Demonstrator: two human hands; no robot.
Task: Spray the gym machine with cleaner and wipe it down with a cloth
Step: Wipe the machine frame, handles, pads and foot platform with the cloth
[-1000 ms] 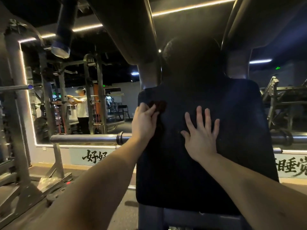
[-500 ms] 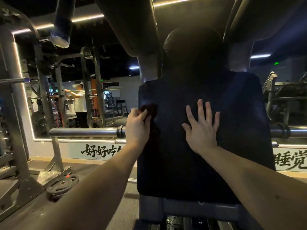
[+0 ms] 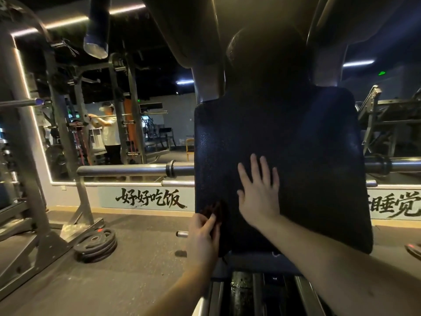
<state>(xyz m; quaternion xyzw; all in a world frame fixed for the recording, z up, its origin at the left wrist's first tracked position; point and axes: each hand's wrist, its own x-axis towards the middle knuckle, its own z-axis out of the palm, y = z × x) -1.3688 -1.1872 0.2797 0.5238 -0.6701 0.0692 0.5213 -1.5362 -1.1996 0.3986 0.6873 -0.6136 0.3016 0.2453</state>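
The gym machine's dark blue back pad (image 3: pixel 307 156) stands upright in front of me, with a rounded head pad (image 3: pixel 266 62) above it. My left hand (image 3: pixel 202 236) grips a dark brown cloth (image 3: pixel 215 213) against the pad's lower left edge. My right hand (image 3: pixel 258 192) lies flat on the pad with its fingers spread, just right of the cloth. No spray bottle is in sight.
A steel bar (image 3: pixel 127 170) runs across behind the pad at waist height. Weight plates (image 3: pixel 95 244) are stacked on the floor at the left, beside a rack frame (image 3: pixel 29 169). A wall mirror shows a person (image 3: pixel 109 131) at another rack.
My left hand has slid the cloth down the pad's left edge from the upper part to near the bottom. My right hand stays flat on the pad.
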